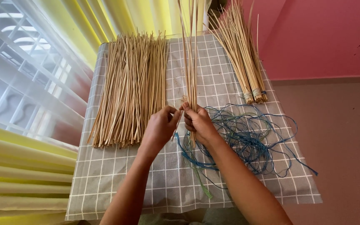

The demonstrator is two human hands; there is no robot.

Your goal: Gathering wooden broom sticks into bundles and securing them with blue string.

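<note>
My right hand [199,124] grips a thin bunch of long pale sticks [191,54] near its lower end, and the bunch stands upright, reaching past the top of the view. My left hand [161,127] is beside it, its fingertips pinched at the same spot on the bunch. A blue thread hangs down from under my right hand to the cloth. A broad loose pile of the same sticks [132,89] lies left of my hands.
A grey checked cloth [117,183] covers the table. A tangle of blue and green thread [248,137] lies to the right. Two tied stick bundles [242,58] lie at the back right. Yellow curtains and a window are left, a pink wall right.
</note>
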